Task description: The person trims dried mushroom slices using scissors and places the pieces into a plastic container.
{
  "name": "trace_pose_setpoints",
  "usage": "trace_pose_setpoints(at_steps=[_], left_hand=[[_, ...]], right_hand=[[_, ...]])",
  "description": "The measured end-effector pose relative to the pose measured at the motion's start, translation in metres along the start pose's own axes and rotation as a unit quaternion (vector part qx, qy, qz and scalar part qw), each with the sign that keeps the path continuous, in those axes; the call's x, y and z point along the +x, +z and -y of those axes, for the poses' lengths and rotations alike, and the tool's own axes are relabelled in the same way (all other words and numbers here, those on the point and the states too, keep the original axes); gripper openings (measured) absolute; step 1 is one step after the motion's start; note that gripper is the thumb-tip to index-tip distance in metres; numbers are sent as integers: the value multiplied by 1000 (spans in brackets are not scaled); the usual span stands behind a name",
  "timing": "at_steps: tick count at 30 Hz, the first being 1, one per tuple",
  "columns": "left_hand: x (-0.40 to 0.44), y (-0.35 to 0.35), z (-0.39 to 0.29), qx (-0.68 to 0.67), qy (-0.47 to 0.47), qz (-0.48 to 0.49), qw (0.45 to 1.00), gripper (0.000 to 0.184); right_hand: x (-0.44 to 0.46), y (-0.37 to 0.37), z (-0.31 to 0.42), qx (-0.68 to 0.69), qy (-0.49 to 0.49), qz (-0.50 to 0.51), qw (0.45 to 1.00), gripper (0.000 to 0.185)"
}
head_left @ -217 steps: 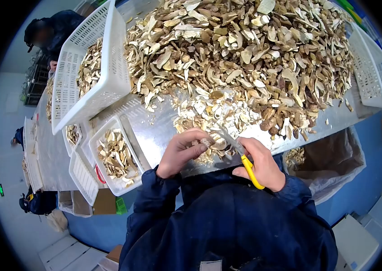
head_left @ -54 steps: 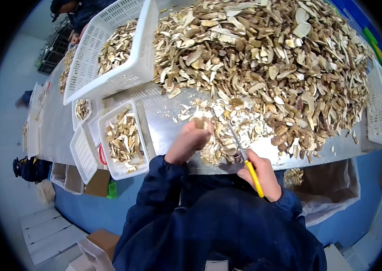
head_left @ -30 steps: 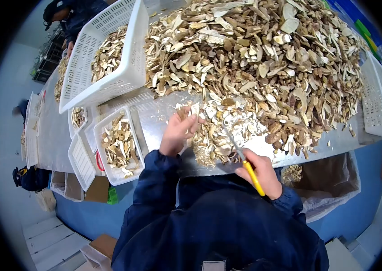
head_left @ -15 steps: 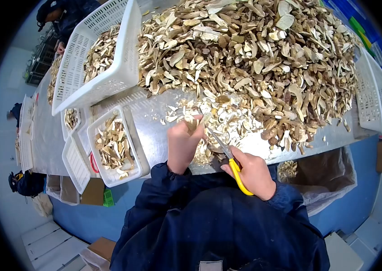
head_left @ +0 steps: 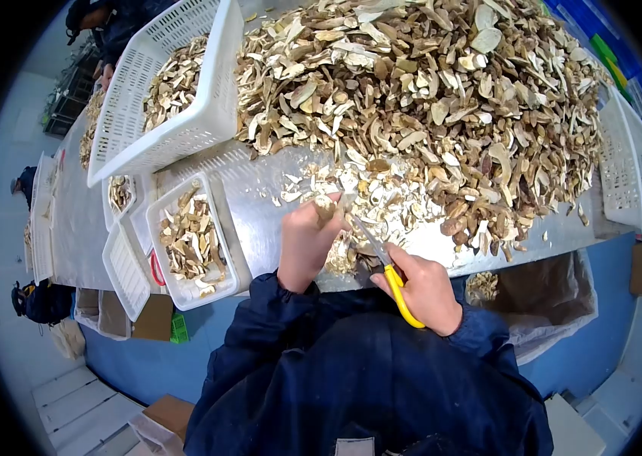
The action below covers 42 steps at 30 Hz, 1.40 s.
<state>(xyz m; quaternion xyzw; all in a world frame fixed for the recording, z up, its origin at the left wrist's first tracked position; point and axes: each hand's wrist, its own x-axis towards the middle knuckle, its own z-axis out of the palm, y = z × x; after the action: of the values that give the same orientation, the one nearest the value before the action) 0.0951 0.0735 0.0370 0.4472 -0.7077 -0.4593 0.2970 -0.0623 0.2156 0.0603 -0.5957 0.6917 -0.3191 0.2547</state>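
My left hand (head_left: pixel 303 243) is closed, pinching a pale dried mushroom slice (head_left: pixel 348 185) above the table. In my right hand (head_left: pixel 433 295) is a pair of scissors with yellow handles (head_left: pixel 401 299), its blades pointing up and left toward the slice. The blades look nearly closed, and their tips lie close to my left fingertips. Beneath both hands spreads a scatter of small white mushroom trimmings (head_left: pixel 397 199). Beyond it rises a large heap of brown and cream dried mushroom slices (head_left: pixel 412 99).
Left of my hands stands a white tray (head_left: pixel 207 302) of mushroom slices on the metal table (head_left: pixel 249 220). Behind it is a tilted white basket (head_left: pixel 161 144), with another basket (head_left: pixel 629 175) at far right. A lined bin (head_left: pixel 556 296) sits below the table edge. Another person (head_left: pixel 120 30) works at upper left.
The view has shifted slightly. Both hands keep almost the same place, with the slice and scissors still held.
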Motion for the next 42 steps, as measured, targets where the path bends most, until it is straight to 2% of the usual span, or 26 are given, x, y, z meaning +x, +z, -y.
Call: trace_pose_setpoints(at_steps=[4,5,6,8,9,11,12,13,14,16,18,19,21,22,23,24,25,26,27,30,34,37,38,42], left_hand=[[1,-7,-4,104,96,42,989,28],[-1,-7,-5,57,64,45,995,31],[0,-10,-7,68,103,26,992,32],[1,-21,0,72,85,-33,993,29],[1,-34,14,124,103,-92,983,27],[-2,-79,48,223,137,-195,945,24],[-8,-106,37,274,112,-233,926,17],[-8,-128,48,122,19,-295,948,18],[-9,-156,53,208,40,-308,927,18],[-12,-205,74,372,-69,-289,880,23],[-13,-234,99,395,-92,-232,884,30],[-12,-238,98,407,-83,-164,895,40],[-9,-219,92,534,-10,-176,827,46],[-4,-208,86,590,29,-180,786,49],[5,-201,85,548,23,-144,824,54],[17,-193,92,484,0,-125,866,53],[32,-184,101,419,-25,-105,902,53],[43,-179,108,354,-55,-87,930,52],[52,-169,103,394,-49,-133,908,41],[69,-173,122,527,-107,-205,818,31],[71,-203,150,452,-121,-190,863,27],[69,-221,183,384,-79,-255,884,26],[66,-226,187,407,-70,-239,879,24],[56,-228,176,464,-56,-190,863,18]], right_hand=[[0,-3,-3,10,3,32,999,43],[1,-1,-4,7,18,36,999,43],[3,0,-3,-1,33,39,999,42],[5,-4,0,36,17,84,996,39],[3,-1,-1,58,2,51,997,35],[5,-9,-4,50,42,42,997,33],[5,-14,-8,47,67,35,996,32],[5,-15,-17,41,81,23,996,31],[6,-16,-24,44,71,-9,996,30],[4,-14,-39,32,51,-71,996,29],[3,-16,-46,38,65,-71,995,29],[2,-16,-50,38,69,-76,994,29],[-1,-16,-54,59,110,-77,989,29],[-2,-11,-57,71,86,-113,987,28],[-3,-6,-61,80,85,-131,984,29],[-6,-1,-68,89,82,-150,981,30],[-8,3,-71,116,126,-143,975,34],[-11,3,-72,107,115,-144,977,34],[-11,4,-73,131,111,-156,973,35],[-21,16,-90,150,66,-175,971,34],[-24,21,-102,168,31,-193,966,36],[-23,15,-91,233,90,-181,951,39],[-22,13,-87,254,115,-180,943,41],[-22,16,-91,233,93,-186,950,42]])
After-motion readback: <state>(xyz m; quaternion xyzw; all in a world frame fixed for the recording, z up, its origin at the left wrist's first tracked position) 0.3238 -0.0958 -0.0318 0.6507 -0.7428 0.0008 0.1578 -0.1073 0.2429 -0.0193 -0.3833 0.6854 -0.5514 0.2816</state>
